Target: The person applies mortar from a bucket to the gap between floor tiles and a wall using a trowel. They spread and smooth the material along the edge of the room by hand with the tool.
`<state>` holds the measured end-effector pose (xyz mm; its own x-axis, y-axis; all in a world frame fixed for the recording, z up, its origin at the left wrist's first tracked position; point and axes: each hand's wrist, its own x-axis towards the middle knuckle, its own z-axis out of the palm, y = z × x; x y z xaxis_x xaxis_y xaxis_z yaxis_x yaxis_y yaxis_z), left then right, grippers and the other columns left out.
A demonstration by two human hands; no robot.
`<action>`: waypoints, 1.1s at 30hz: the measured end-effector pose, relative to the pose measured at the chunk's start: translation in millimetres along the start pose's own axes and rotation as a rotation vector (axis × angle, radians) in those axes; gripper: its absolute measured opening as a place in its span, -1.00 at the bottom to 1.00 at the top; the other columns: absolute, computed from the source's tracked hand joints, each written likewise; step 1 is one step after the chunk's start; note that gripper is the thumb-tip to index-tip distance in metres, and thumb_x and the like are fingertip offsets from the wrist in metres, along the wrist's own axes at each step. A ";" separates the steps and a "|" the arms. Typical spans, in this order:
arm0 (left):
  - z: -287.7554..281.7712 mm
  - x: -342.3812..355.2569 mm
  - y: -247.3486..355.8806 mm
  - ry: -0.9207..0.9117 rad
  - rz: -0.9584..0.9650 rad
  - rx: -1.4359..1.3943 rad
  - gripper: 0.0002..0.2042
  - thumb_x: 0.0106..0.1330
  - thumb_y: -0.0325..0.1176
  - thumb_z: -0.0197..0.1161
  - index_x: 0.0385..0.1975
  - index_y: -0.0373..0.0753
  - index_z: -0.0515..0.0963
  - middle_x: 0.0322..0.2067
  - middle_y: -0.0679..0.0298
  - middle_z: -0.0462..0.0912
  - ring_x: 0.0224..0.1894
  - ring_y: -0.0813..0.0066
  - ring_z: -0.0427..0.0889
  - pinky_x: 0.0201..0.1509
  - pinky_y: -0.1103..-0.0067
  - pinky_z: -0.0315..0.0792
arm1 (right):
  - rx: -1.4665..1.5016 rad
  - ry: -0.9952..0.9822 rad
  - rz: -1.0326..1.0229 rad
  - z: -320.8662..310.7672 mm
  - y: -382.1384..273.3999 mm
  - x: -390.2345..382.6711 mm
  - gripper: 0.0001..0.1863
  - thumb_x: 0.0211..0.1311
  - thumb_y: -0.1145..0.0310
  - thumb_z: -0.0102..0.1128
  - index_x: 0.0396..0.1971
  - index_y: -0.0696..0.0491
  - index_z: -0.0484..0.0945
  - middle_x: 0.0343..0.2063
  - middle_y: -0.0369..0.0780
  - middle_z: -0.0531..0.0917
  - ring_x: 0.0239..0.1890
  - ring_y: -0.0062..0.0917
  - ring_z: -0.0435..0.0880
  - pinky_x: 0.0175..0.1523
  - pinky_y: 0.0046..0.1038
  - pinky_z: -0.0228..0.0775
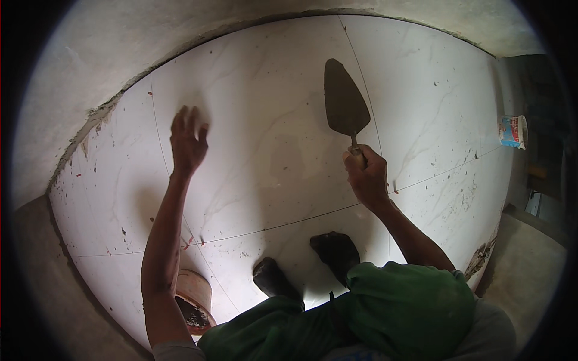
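The trowel (347, 99) is held at one o'clock, its handle (357, 159) gripped in the right hand (369, 177), presumably for blade control; the left hand (189, 143) is spread empty at ten o'clock, perhaps for balance.

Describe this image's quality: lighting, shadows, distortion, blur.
In the head view, the fisheye lens bows the base of the wall and the corners go black; in the head view, brightness washes out the tiled floor around the dark footwear; in the head view, soft shadow lies by the left hand, its fingertips slightly blurred, while the trowel looks dark.
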<state>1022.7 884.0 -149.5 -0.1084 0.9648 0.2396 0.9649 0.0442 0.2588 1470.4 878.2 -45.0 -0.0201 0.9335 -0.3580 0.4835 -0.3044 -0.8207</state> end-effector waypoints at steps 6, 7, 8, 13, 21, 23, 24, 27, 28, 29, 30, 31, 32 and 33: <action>-103.8 -33.9 77.6 -0.786 -0.044 -0.215 -0.46 0.51 -0.07 0.26 0.40 -0.19 0.50 0.43 -0.04 0.44 0.51 -0.05 0.36 0.54 0.18 0.34 | -0.059 -0.064 -0.148 13.2 -9.3 -18.7 -0.79 0.41 0.35 0.26 -0.13 0.19 0.64 -0.55 -0.37 0.54 -0.55 -0.76 0.45 -0.46 -0.53 0.32; -132.5 -30.8 85.5 -0.959 -0.188 -0.351 -0.48 0.54 -0.06 0.23 0.36 -0.23 0.53 0.34 -0.07 0.56 0.45 -0.03 0.47 0.52 0.22 0.36 | -0.142 -0.049 -0.212 11.4 -11.8 -24.3 -0.79 0.41 0.36 0.25 -0.11 0.19 0.64 -0.55 -0.37 0.53 -0.56 -0.76 0.44 -0.46 -0.54 0.31; -158.0 -37.6 79.4 -0.944 -0.227 -0.337 -0.48 0.54 -0.06 0.23 0.36 -0.23 0.53 0.34 -0.07 0.56 0.45 -0.03 0.47 0.52 0.22 0.36 | -0.130 -0.086 -0.231 13.0 -14.0 -29.6 -0.79 0.41 0.36 0.25 -0.11 0.19 0.64 -0.55 -0.37 0.53 -0.56 -0.76 0.44 -0.46 -0.54 0.31; -289.4 -118.0 31.6 -0.408 -0.471 -0.227 -0.57 0.56 -0.19 0.26 0.30 -0.30 0.57 0.23 -0.05 0.67 0.32 0.05 0.62 0.44 0.35 0.43 | -0.102 -0.184 -0.104 21.7 -23.7 -48.8 -0.78 0.34 0.38 0.21 -0.16 0.24 0.61 -0.57 -0.23 0.55 -0.50 -0.60 0.49 -0.33 -0.40 0.38; -399.6 -444.2 -35.0 0.091 -1.332 0.117 -0.34 0.57 0.13 0.19 0.44 -0.27 0.45 0.35 -0.07 0.56 0.45 0.05 0.48 0.53 0.26 0.30 | -0.452 -0.363 -0.415 39.6 -93.7 -38.0 -0.74 0.40 0.33 0.17 -0.12 0.22 0.62 -0.59 -0.13 0.60 -0.52 -0.41 0.60 -0.31 -0.30 0.41; -383.0 -486.2 -27.0 0.043 -1.387 -0.190 -0.27 0.58 0.24 0.09 0.41 -0.34 0.45 0.33 -0.11 0.57 0.47 0.05 0.47 0.52 0.19 0.30 | -0.484 -0.375 -0.496 46.8 -117.4 -39.4 -0.75 0.40 0.31 0.16 -0.14 0.20 0.62 -0.57 -0.08 0.62 -0.52 -0.29 0.62 -0.31 -0.25 0.42; -375.1 -497.6 -21.4 0.122 -1.483 -0.334 -0.26 0.58 0.28 0.04 0.37 -0.35 0.48 0.27 -0.07 0.62 0.40 0.10 0.53 0.47 0.20 0.35 | -0.558 -0.444 -0.535 50.0 -140.9 -44.2 -0.76 0.40 0.31 0.17 -0.17 0.19 0.62 -0.57 -0.09 0.62 -0.53 -0.30 0.62 -0.31 -0.25 0.43; -365.3 -526.7 -5.4 0.291 -1.546 -0.620 -0.25 0.60 0.33 -0.07 0.29 -0.34 0.55 0.13 0.02 0.71 0.22 0.25 0.64 0.34 0.25 0.43 | -0.682 -0.586 -0.667 76.5 -199.8 -67.7 -0.78 0.40 0.30 0.23 -0.24 0.18 0.60 -0.57 -0.10 0.62 -0.54 -0.30 0.62 -0.32 -0.26 0.44; -359.5 -542.0 -5.7 0.380 -1.483 -0.748 -0.24 0.61 0.34 -0.12 0.25 -0.32 0.58 0.05 0.09 0.74 0.10 0.34 0.69 0.27 0.28 0.46 | -0.709 -0.615 -0.806 86.3 -218.6 -76.5 -0.79 0.40 0.31 0.24 -0.24 0.18 0.60 -0.55 -0.10 0.63 -0.55 -0.31 0.62 -0.33 -0.26 0.44; -342.4 -540.7 -5.6 0.542 -1.487 -0.722 -0.31 0.66 0.26 -0.13 0.22 -0.31 0.61 -0.13 0.21 0.77 -0.11 0.49 0.66 0.12 0.35 0.49 | -0.733 -0.670 -0.929 98.3 -229.4 -87.4 -0.80 0.41 0.32 0.25 -0.23 0.18 0.60 -0.54 -0.09 0.63 -0.55 -0.31 0.62 -0.33 -0.27 0.45; -326.0 -551.1 -15.8 0.588 -1.494 -0.753 -0.36 0.70 0.18 -0.15 0.16 -0.31 0.65 -0.16 0.24 0.79 -0.11 0.52 0.67 0.07 0.46 0.50 | -0.748 -0.737 -0.947 107.0 -246.9 -104.2 -0.80 0.42 0.33 0.23 -0.23 0.18 0.60 -0.52 -0.09 0.64 -0.54 -0.31 0.62 -0.34 -0.28 0.46; -318.3 -539.9 -15.6 0.695 -1.412 -0.864 -0.40 0.71 0.12 -0.13 0.06 -0.33 0.68 -0.24 0.30 0.75 -0.15 0.56 0.63 0.02 0.57 0.47 | -0.749 -0.792 -0.977 116.4 -266.8 -118.9 -0.81 0.44 0.34 0.22 -0.23 0.19 0.60 -0.50 -0.09 0.65 -0.54 -0.31 0.63 -0.34 -0.28 0.46; -308.7 -552.3 -22.4 0.731 -1.448 -0.874 -0.43 0.72 0.07 -0.12 -0.05 -0.32 0.69 -0.31 0.36 0.69 -0.22 0.57 0.58 -0.04 0.60 0.46 | -0.737 -0.832 -1.051 129.3 -271.8 -131.2 -0.81 0.44 0.36 0.20 -0.23 0.21 0.60 -0.50 -0.09 0.64 -0.53 -0.32 0.64 -0.36 -0.29 0.46; -299.3 -550.7 -28.1 0.934 -1.457 -0.979 -0.46 0.72 0.04 -0.11 -0.14 -0.33 0.68 -0.35 0.37 0.63 -0.29 0.54 0.54 -0.11 0.55 0.48 | -0.724 -0.852 -1.135 138.9 -282.7 -146.8 -0.81 0.44 0.37 0.19 -0.23 0.23 0.60 -0.49 -0.10 0.64 -0.53 -0.32 0.65 -0.37 -0.29 0.46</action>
<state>983.7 273.8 -8.6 -0.9343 -0.0864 -0.3459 -0.3529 0.0863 0.9317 1215.1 800.9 177.8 -0.9856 0.1532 -0.0721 0.1679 0.8271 -0.5364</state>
